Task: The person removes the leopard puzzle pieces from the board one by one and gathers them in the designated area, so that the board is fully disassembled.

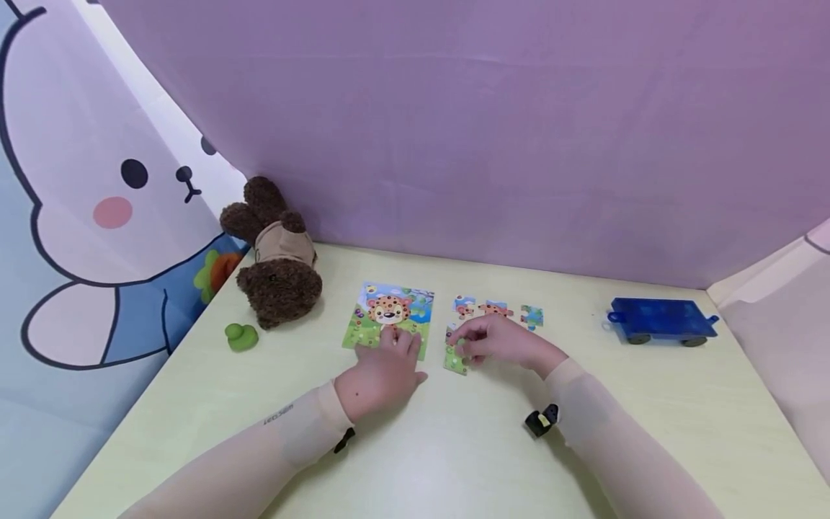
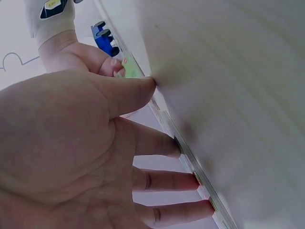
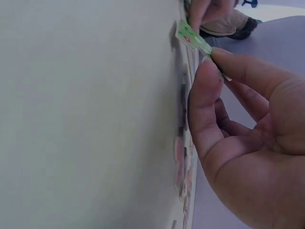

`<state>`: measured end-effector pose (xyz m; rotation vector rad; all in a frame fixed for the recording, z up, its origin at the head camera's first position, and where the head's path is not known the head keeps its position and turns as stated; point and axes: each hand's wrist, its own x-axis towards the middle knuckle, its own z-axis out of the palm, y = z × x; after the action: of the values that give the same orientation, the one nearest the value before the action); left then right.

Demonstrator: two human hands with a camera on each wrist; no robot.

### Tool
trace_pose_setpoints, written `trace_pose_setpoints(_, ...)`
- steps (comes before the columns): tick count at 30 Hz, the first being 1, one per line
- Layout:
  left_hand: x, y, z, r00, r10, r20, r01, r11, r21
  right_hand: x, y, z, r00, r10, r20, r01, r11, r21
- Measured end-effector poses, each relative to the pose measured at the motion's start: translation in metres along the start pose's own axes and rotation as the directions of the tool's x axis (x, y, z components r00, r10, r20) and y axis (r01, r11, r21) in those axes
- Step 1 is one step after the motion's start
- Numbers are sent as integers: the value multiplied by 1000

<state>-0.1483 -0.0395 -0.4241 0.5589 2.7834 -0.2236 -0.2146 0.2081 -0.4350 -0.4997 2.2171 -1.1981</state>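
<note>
A square leopard jigsaw puzzle (image 1: 389, 306) lies on the table, left of centre. My left hand (image 1: 381, 375) rests on its lower part, fingers extended, and the left wrist view shows the fingertips (image 2: 171, 145) touching the puzzle's edge. Just right of it, my right hand (image 1: 509, 342) pinches a green puzzle piece (image 3: 193, 39) between thumb and finger. That piece is tilted above the table in the right wrist view, and my fingers cover part of it. Behind the right hand lie loose puzzle pieces (image 1: 532, 316), some with leopard print.
A brown plush toy (image 1: 280, 288) lies at the back left, with a small green toy (image 1: 241, 336) in front of it. On the right stands a blue toy wagon (image 1: 664, 318). A purple cloth (image 1: 493, 137) hangs behind the pale table (image 1: 447, 461).
</note>
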Motion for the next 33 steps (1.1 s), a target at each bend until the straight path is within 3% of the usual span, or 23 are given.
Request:
trace_pose_setpoints(16,1,1,-1,999,-9,38,8,1000,22,3,-9,14,999,-46,-25,41,984,-174)
trace_pose_setpoints(33,-1,1,-1,1000,-13,22,13,1000,20,3,-16,18,998,8,-61,-25,957,-289)
